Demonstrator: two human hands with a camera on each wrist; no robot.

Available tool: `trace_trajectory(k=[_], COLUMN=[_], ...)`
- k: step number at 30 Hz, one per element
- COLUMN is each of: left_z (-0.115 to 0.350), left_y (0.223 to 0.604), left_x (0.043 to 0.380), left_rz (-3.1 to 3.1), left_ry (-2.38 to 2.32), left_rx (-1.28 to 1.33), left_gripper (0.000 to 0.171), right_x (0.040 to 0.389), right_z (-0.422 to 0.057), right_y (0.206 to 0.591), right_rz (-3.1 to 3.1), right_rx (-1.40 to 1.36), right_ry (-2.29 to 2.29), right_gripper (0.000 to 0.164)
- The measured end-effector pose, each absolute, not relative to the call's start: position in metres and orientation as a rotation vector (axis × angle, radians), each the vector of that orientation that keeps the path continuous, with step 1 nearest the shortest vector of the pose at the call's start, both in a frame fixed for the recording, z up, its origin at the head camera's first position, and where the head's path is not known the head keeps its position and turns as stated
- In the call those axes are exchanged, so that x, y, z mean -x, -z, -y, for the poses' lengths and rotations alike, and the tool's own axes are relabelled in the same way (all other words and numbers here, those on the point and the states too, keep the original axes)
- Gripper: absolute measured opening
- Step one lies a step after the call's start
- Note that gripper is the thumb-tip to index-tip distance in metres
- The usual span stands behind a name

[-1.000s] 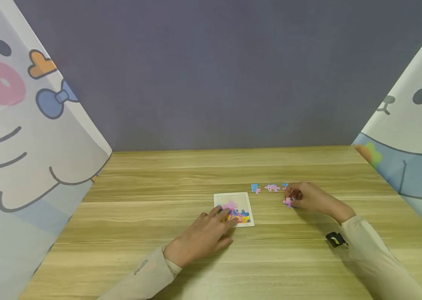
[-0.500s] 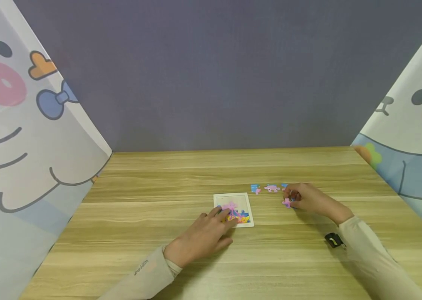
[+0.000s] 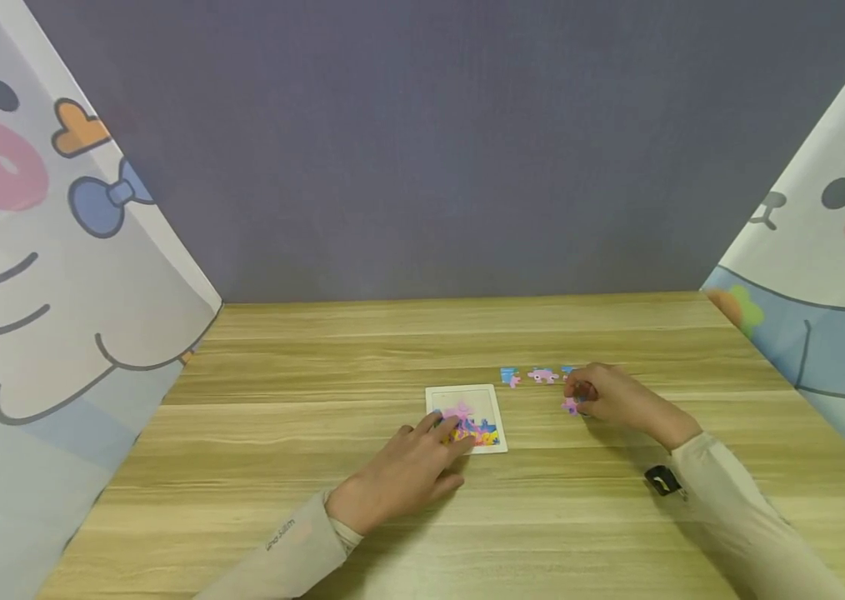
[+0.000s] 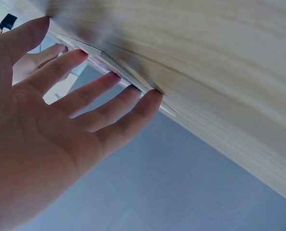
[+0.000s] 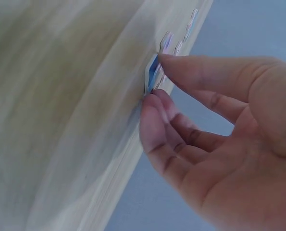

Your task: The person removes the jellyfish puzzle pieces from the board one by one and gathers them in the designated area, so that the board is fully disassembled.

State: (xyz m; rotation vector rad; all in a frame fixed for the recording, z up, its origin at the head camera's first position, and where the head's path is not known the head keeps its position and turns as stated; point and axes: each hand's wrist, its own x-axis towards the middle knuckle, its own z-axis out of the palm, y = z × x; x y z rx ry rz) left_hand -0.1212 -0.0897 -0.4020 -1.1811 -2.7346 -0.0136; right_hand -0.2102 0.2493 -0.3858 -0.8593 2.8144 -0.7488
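Note:
A white-rimmed jigsaw puzzle tray (image 3: 498,417) lies on the table, its lower part filled with pink, blue and yellow pieces. My left hand (image 3: 402,472) rests its spread fingertips on the tray and those pieces, hiding some of them. In the left wrist view the fingers (image 4: 128,118) reach straight out to the tray's edge. To the right, my right hand (image 3: 617,404) pinches a puzzle piece between thumb and fingertips. The right wrist view shows this piece (image 5: 153,70) tilted, with a blue face; a pink piece (image 3: 569,406) shows by the fingertips in the head view.
Behind the right hand lie loose pieces in a row: a blue-and-pink one (image 3: 509,377), a pink one (image 3: 542,376) and a partly covered blue one (image 3: 567,369). A small black object (image 3: 662,480) sits by the right sleeve. A grey wall (image 3: 460,150) closes the back.
My right hand has shifted very slightly left, and less of the piece at its fingertips shows now. The left hand has stayed in place on the tray.

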Motion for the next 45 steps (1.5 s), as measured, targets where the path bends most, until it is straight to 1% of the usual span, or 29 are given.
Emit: trace_trajectory(k=[9,14,18,27,36,41,45], left_z=[0.091,0.090,0.089,0.089,0.092,0.092,0.093], left_y=[0.401,0.402,0.403,0.400,0.400,0.400,0.398], left_x=[0.122,0.124,0.124,0.123,0.121,0.122,0.124], left_rz=[2.742,2.750,2.747,2.703,2.716,2.714,2.739], left_ry=[0.001,-0.007,-0.032,-0.029,-0.038,-0.020,-0.029], left_rx=[1.195,1.196,1.202,1.191,1.170,1.180,1.187], left_gripper=[0.045,0.047,0.047,0.039,0.039,0.036,0.038], right_x=[0.209,0.208,0.210,0.218,0.214,0.206,0.202], right_z=[-0.234,-0.216,-0.198,-0.160,-0.123,-0.116,-0.113], right_y=[0.381,0.379,0.378,0.374,0.378,0.388,0.392], right_rz=[-2.925,-2.931,-2.933,-2.854,-2.729,-2.671,-2.653], right_rx=[0.955,0.998,1.040,1.163,1.154,1.120,1.081], right_ry=[0.762,0.733,0.717,0.727,0.734,0.750,0.794], right_gripper=[0.012,0.010,0.013,0.013,0.018,0.022,0.020])
